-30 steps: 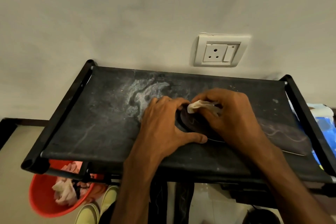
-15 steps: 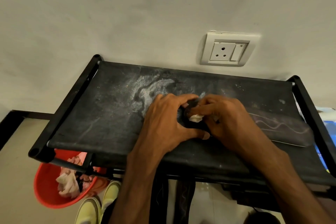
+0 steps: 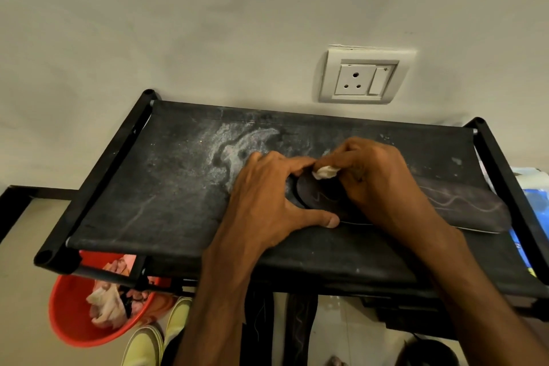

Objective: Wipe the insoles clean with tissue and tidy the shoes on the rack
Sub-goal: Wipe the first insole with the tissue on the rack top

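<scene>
- My right hand (image 3: pixel 383 184) pinches the tissue (image 3: pixel 325 172) wad, pressed on the insole (image 3: pixel 312 192) tip just beneath it.
- My left hand (image 3: pixel 267 202) lies spread, fingers bracing that tip on the rack (image 3: pixel 166 193).
- I'd wipe firmly away from that brace, lest the insole buckle.

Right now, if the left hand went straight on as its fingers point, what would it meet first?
Probably the tissue pinched in the right hand: the left hand points its index finger over the insole, tip almost at the wad. Contact is unclear.
</scene>
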`<state>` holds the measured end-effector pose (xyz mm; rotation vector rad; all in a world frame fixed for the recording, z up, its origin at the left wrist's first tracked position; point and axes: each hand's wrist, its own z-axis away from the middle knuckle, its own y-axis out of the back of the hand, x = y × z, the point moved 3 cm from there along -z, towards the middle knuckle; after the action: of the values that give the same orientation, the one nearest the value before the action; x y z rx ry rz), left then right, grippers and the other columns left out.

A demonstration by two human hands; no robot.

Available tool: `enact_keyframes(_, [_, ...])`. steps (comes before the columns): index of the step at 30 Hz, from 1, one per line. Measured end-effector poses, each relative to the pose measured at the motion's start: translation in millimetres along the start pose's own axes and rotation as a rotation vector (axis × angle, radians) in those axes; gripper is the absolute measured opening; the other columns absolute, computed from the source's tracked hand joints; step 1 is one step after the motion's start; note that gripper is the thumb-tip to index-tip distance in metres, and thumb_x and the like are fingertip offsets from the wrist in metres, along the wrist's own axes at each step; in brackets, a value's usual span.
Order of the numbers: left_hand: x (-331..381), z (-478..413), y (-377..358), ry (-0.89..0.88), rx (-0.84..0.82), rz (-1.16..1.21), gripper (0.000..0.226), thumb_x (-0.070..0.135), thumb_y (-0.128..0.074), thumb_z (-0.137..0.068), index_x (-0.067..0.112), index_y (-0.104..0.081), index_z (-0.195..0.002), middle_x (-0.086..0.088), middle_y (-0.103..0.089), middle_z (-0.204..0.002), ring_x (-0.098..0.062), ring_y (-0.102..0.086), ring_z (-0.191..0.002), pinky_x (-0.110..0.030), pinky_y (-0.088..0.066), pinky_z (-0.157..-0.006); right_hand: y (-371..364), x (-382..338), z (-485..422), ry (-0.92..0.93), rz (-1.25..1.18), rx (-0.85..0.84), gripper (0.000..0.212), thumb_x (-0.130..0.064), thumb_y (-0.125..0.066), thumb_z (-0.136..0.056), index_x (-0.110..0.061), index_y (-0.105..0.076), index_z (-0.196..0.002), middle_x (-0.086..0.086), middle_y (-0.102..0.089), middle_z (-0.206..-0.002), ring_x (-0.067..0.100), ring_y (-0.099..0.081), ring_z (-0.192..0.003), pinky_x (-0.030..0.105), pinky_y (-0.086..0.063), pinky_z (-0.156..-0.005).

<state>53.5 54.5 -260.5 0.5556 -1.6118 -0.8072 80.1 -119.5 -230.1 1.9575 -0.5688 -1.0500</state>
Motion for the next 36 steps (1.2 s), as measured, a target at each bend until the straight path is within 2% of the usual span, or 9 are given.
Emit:
enact_keyframes(6, [-1,1,2,0.016,0.014,0.013,0.084,0.082,-0.075,-0.050,0.049,-0.060,-0.125,0.018,-0.058,-0.105,-0.012,-0.047,-0.104,-0.033,-0.043,-0.092,4,-1,7,-0.036,0.053,-0.042,0.025,-0.008,-0.076,-0.083,-0.022,-0.081,-0.103,0.000,-0.071,-0.096,0.019,-0.067,-0.082,0.041,-0.057,-0.071])
enact_keyframes(10, [0,1,2,0.013,0.013,0.003,0.081,0.082,-0.071,-0.050,0.049,-0.061,-0.124,0.017,-0.059,-0.104,-0.011,-0.046,-0.101,-0.031,-0.042,-0.086,-7,-11,2,0.023,0.056,-0.066,0.024,-0.010,-0.067,-0.083,-0.023,-0.080,-0.098,0.002,-0.070,-0.091,0.025,-0.067,-0.079,0.047,-0.056,-0.065])
enact_keyframes(12, [2,2,4,0.034,0.020,0.033,0.075,0.071,-0.072,-0.054,0.049,-0.061,-0.125,0.014,-0.058,-0.103,-0.011,-0.043,-0.100,-0.031,-0.040,-0.083,-17,-28,5,0.080,0.020,-0.130,0.027,-0.012,-0.061,-0.080,-0.023,-0.080,-0.095,0.001,-0.070,-0.090,0.022,-0.066,-0.076,0.046,-0.056,-0.062])
enact_keyframes(18, [0,2,3,0.049,0.002,0.010,0.090,0.087,-0.067,-0.047,0.052,-0.058,-0.129,0.015,-0.059,-0.108,-0.013,-0.044,-0.105,-0.035,-0.044,-0.091,1,-2,-2,-0.008,0.110,0.018,0.031,0.001,-0.075,-0.078,-0.020,-0.082,-0.100,0.004,-0.072,-0.088,0.023,-0.067,-0.071,0.040,-0.059,-0.062])
enact_keyframes(22, [0,1,5,0.066,-0.019,0.017,0.090,0.085,-0.067,-0.045,0.051,-0.058,-0.128,0.013,-0.059,-0.107,-0.014,-0.045,-0.105,-0.038,-0.044,-0.092,-12,-19,3,0.085,0.077,-0.127,0.028,-0.001,-0.074,-0.081,-0.021,-0.082,-0.098,0.002,-0.071,-0.091,0.021,-0.067,-0.075,0.044,-0.058,-0.061])
enact_keyframes(27, [-1,0,3,0.056,-0.005,-0.006,0.087,0.086,-0.072,-0.048,0.053,-0.058,-0.128,0.016,-0.060,-0.106,-0.013,-0.046,-0.105,-0.037,-0.043,-0.092,-3,-3,-3,-0.004,0.095,0.003,0.029,-0.001,-0.075,-0.080,-0.020,-0.082,-0.101,0.003,-0.070,-0.089,0.022,-0.066,-0.072,0.044,-0.058,-0.061])
enact_keyframes(31, [0,0,5,0.068,-0.002,0.025,0.079,0.074,-0.071,-0.053,0.050,-0.059,-0.127,0.012,-0.058,-0.104,-0.014,-0.043,-0.101,-0.038,-0.045,-0.089,-16,-27,2,0.094,0.043,-0.108,0.025,-0.005,-0.070,-0.081,-0.021,-0.082,-0.097,0.002,-0.069,-0.090,0.021,-0.065,-0.073,0.043,-0.056,-0.061])
enact_keyframes(33, [0,1,5,0.054,0.000,-0.007,0.085,0.083,-0.070,-0.049,0.050,-0.059,-0.127,0.015,-0.059,-0.105,-0.014,-0.043,-0.103,-0.036,-0.044,-0.090,-8,-14,-3,0.035,0.041,-0.065,0.028,-0.005,-0.072,-0.080,-0.024,-0.082,-0.097,0.000,-0.071,-0.091,0.020,-0.066,-0.075,0.044,-0.057,-0.064])
enact_keyframes(36, [0,3,6,0.075,0.009,-0.011,0.088,0.079,-0.080,-0.052,0.048,-0.058,-0.131,0.016,-0.054,-0.112,-0.012,-0.040,-0.110,-0.034,-0.042,-0.096,10,11,-2,-0.101,0.055,0.002,0.032,-0.003,-0.076,-0.080,-0.027,-0.082,-0.101,-0.001,-0.076,-0.096,0.020,-0.070,-0.083,0.045,-0.060,-0.075])
